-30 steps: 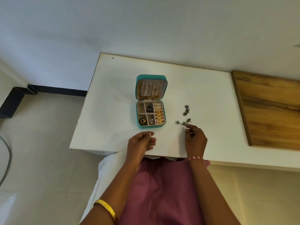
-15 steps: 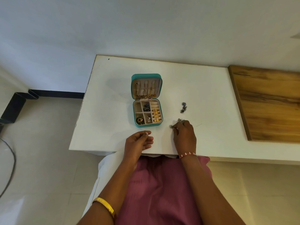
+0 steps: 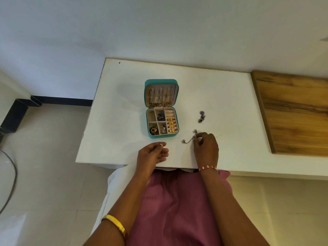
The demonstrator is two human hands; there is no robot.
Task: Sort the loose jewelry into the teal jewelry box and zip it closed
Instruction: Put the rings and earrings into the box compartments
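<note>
A teal jewelry box (image 3: pixel 160 82) lies open on a white table (image 3: pixel 221 96), its lid laid back toward 12 o'clock and rings and earrings filling its compartments. At 4 o'clock from the box, the right hand (image 3: pixel 205 148) pinches a silver chain (image 3: pixel 188 140) between fingertips, one end trailing on the table. More silver jewelry (image 3: pixel 201 116) lies at 3 o'clock from the box. The left hand (image 3: pixel 153 155) rests at the table's near edge, fingers loosely curled, holding nothing visible.
</note>
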